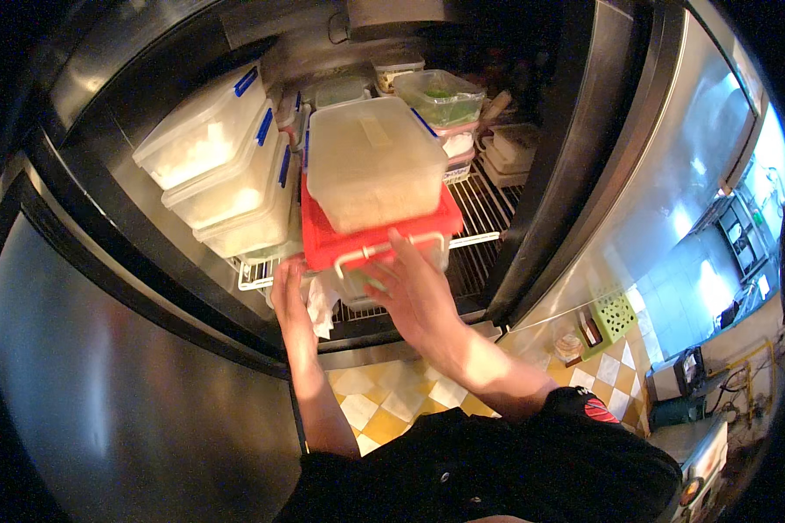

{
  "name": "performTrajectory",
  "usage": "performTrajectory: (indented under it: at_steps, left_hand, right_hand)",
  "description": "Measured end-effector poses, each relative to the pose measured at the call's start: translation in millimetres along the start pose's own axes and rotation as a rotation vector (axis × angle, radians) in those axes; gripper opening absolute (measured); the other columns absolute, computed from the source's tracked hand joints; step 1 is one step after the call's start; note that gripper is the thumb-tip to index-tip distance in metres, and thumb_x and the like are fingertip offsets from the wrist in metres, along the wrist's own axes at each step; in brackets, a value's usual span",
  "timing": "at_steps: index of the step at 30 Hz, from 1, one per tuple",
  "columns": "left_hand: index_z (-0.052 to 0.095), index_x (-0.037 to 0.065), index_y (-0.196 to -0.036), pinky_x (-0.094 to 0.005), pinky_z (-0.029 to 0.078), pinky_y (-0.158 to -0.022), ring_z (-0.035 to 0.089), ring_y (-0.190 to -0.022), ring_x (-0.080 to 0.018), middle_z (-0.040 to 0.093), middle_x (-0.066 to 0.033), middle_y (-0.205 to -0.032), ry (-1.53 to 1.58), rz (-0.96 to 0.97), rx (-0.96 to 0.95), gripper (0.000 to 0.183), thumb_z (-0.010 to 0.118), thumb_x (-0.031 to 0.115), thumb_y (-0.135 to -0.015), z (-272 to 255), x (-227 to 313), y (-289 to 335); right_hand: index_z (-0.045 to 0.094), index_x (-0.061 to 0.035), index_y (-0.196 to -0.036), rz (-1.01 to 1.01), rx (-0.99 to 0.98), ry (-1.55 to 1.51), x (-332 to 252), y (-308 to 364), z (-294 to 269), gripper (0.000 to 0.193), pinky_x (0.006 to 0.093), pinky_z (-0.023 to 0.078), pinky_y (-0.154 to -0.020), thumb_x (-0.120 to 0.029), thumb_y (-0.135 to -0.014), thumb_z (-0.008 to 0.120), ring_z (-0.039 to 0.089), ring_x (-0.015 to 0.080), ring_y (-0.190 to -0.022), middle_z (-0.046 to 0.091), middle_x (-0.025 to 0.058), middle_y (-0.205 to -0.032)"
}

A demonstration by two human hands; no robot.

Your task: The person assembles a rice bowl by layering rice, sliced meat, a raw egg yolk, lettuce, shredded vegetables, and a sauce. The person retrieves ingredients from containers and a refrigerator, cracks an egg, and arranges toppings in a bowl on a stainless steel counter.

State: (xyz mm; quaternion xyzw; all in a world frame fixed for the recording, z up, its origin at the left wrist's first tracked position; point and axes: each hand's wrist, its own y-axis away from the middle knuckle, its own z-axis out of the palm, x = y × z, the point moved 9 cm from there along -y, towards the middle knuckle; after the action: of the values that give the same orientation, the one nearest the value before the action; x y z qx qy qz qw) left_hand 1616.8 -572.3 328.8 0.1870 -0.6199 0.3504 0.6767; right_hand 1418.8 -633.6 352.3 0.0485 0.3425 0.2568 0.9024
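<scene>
A red-lidded, see-through box (321, 247) with a pale handle across its front sits at the front of the fridge's wire shelf. On its lid rests a cloudy plastic container (371, 170) with blue side clips. My right hand (414, 292) is at the front of the box, its fingers apart, with one fingertip at the handle. At the box's front left corner, my left hand (291, 296) reaches up with fingers stretched, touching or very near the red edge. Beside it hangs a crumpled white piece (323, 309), cloth or paper; I cannot tell which.
Left of the box stand several stacked, blue-clipped containers (227, 192). Behind it on the right is a container of green food (440, 98). The fridge's steel door (131, 366) stands open on the left. A green perforated crate (615, 315) is on the tiled floor (384, 405).
</scene>
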Motion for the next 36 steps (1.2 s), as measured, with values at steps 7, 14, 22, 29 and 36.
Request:
performTrajectory:
  at_steps: [7, 14, 22, 29, 36]
  left_hand:
    - [0.057, 0.006, -0.142, -0.0367, 0.045, -0.099, 0.058, -0.120, -0.0221, 0.061, -0.0133, -0.134, -0.071, -0.160, -0.206, 0.070, 0.058, 0.061, -0.099, 14, -5, -76]
    - [0.062, 0.009, -0.131, -0.0299, 0.047, -0.086, 0.060, -0.098, -0.0137, 0.065, -0.0050, -0.112, -0.266, -0.055, -0.216, 0.047, 0.059, 0.045, -0.102, 41, -1, -57]
    - [0.061, 0.004, -0.135, -0.0312, 0.051, -0.088, 0.064, -0.102, -0.0161, 0.070, -0.0080, -0.111, -0.411, 0.170, -0.076, 0.042, 0.062, 0.023, -0.098, 32, 22, 74]
    - [0.069, 0.000, -0.126, -0.0394, 0.048, -0.104, 0.066, -0.117, -0.0275, 0.071, -0.0172, -0.123, -1.101, 0.315, 0.588, 0.041, 0.076, 0.025, -0.094, -1, 171, 363]
    - [0.061, -0.003, -0.132, -0.0484, 0.054, -0.091, 0.066, -0.108, -0.0418, 0.069, -0.0210, -0.121, -1.308, 0.141, 1.385, 0.070, 0.062, 0.058, -0.098, -320, 284, 650]
  right_hand:
    - [0.064, -0.0187, -0.121, 0.022, 0.030, 0.268, -23, 95, -51, 0.032, 0.0481, 0.045, -0.096, -0.037, -0.097, 0.074, 0.057, 0.0193, -0.114, 0.063, -0.0015, -0.124]
    - [0.064, -0.0112, -0.122, 0.097, 0.109, 0.287, -50, 126, -120, 0.037, 0.0616, 0.049, -0.100, -0.032, -0.095, 0.077, 0.061, 0.0258, -0.111, 0.065, 0.0051, -0.119]
    - [0.061, -0.0028, -0.123, 0.090, 0.136, 0.293, -92, 164, -196, 0.034, 0.0481, 0.060, -0.089, -0.019, -0.095, 0.070, 0.068, 0.0250, -0.105, 0.067, 0.0096, -0.116]
    - [0.056, -0.0023, -0.135, 0.238, 0.114, 0.408, -124, 197, -333, 0.039, 0.0518, 0.059, -0.090, -0.018, -0.101, 0.063, 0.070, 0.0281, -0.110, 0.068, 0.0129, -0.127]
    - [0.066, -0.0080, -0.126, 0.338, 0.077, 0.398, -137, 261, -446, 0.032, 0.0407, 0.061, -0.074, -0.021, -0.097, 0.071, 0.073, 0.0213, -0.093, 0.074, 0.0065, -0.109]
